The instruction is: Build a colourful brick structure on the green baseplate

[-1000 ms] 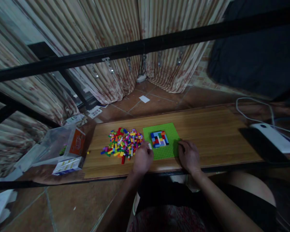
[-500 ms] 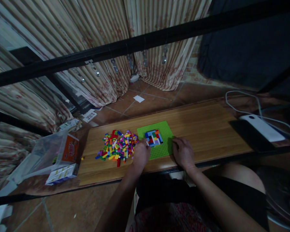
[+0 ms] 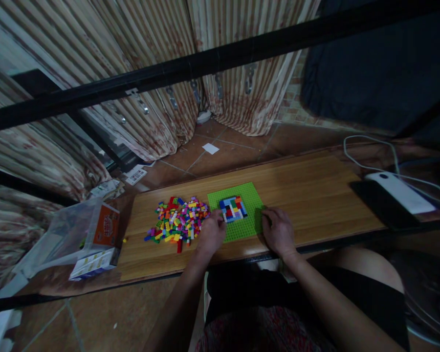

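Observation:
A green studded baseplate [image 3: 254, 195] lies on the wooden board. Joined on its studs is a roughly square patch of toy bricks [image 3: 233, 209], mostly blue, light blue, red and white. My left hand [image 3: 211, 232] is at the plate's left edge, beside the patch; its thumb and forefinger look slightly apart, and I make out no brick between them. On the right edge of the plate, my right hand [image 3: 277, 230] is closed with curled fingers, steadying it. Left of the plate spreads a heap of loose coloured bricks [image 3: 181, 220], close to my left hand.
The wooden board [image 3: 308, 186] stretches across in front of me. At its left stand a clear plastic bin [image 3: 68, 230] and a small box [image 3: 95, 264]. A white device [image 3: 399, 192] with a cable and a dark flat panel [image 3: 383, 205] sit at the right end.
My left hand has drawn back slightly left from the brick patch, and its fingertips have come away from it. My right hand stays at the plate's edge.

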Available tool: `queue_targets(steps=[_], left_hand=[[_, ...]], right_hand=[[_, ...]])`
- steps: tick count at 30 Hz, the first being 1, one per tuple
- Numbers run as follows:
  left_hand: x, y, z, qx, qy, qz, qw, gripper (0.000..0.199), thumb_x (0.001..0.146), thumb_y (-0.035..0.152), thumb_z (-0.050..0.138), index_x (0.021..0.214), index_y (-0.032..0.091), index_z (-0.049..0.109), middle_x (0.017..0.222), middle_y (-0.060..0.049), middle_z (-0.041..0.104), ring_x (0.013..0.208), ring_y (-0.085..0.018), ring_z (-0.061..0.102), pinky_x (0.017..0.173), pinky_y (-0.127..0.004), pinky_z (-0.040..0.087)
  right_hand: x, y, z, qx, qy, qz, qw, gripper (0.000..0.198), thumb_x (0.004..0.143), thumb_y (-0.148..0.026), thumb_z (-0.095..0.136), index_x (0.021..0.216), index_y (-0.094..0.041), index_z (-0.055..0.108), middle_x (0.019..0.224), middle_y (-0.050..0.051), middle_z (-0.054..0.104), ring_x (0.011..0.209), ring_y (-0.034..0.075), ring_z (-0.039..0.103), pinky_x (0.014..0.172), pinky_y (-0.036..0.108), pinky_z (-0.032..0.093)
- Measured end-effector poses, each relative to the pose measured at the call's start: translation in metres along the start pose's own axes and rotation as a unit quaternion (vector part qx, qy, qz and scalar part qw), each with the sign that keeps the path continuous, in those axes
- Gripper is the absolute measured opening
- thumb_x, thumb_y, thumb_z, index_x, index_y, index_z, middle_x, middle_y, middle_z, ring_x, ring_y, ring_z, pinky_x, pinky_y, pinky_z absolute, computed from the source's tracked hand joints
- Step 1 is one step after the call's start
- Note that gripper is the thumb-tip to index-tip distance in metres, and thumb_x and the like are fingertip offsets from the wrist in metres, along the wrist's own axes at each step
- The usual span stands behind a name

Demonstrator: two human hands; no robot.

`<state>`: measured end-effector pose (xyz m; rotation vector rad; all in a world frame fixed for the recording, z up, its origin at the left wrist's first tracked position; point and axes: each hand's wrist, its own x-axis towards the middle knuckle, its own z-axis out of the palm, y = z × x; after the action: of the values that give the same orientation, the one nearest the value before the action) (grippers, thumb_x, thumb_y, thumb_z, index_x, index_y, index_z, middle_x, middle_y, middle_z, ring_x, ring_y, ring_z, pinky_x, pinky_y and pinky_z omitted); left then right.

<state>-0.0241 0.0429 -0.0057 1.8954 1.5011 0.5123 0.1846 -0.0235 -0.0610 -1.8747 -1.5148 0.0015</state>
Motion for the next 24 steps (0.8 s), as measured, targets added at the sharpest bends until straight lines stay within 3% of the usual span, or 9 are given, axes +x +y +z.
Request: queue_targets(steps=[8, 12, 19, 24], left_hand=[[0.007, 0.002, -0.002, -0.044, -0.019, -0.059, 0.997, 0.020, 0.087, 0.022, 0.049, 0.100, 0.018, 0.063, 0.071, -0.001, 0.067, 0.066, -0.014, 0.066, 0.064, -0.023, 0.049], [0.009, 0.001, 0.004, -0.099, -0.019, -0.093, 0.991, 0.015, 0.085, 0.024, 0.053, 0.096, 0.018, 0.062, 0.077, -0.002, 0.069, 0.062, -0.012, 0.066, 0.058, -0.021, 0.048], [0.012, -0.004, 0.011, -0.210, -0.012, -0.163, 0.964, 0.015, 0.082, 0.023, 0.058, 0.095, 0.016, 0.060, 0.083, -0.003, 0.069, 0.057, -0.011, 0.065, 0.053, -0.021, 0.050], [0.013, -0.003, 0.011, -0.278, -0.007, -0.196, 0.940, 0.011, 0.078, 0.019, 0.061, 0.089, 0.015, 0.061, 0.073, 0.000, 0.067, 0.051, -0.009, 0.062, 0.050, -0.020, 0.049]], right_hand=[[0.000, 0.000, 0.000, 0.007, 0.008, -0.005, 1.000, 0.025, 0.089, -0.025, 0.045, 0.099, -0.019, 0.068, 0.103, 0.011, 0.066, 0.096, 0.025, 0.056, 0.086, 0.041, 0.046], [0.000, -0.001, -0.001, 0.008, 0.007, -0.006, 1.000, 0.026, 0.089, -0.026, 0.045, 0.099, -0.019, 0.068, 0.102, 0.011, 0.066, 0.096, 0.025, 0.056, 0.087, 0.041, 0.046], [-0.001, -0.001, 0.000, 0.003, 0.007, -0.001, 1.000, 0.026, 0.089, -0.026, 0.045, 0.099, -0.019, 0.067, 0.104, 0.012, 0.065, 0.098, 0.026, 0.056, 0.086, 0.041, 0.046], [-0.001, 0.000, 0.000, -0.005, 0.000, 0.000, 1.000, 0.025, 0.089, -0.025, 0.045, 0.099, -0.019, 0.067, 0.104, 0.012, 0.065, 0.097, 0.025, 0.055, 0.086, 0.041, 0.046]])
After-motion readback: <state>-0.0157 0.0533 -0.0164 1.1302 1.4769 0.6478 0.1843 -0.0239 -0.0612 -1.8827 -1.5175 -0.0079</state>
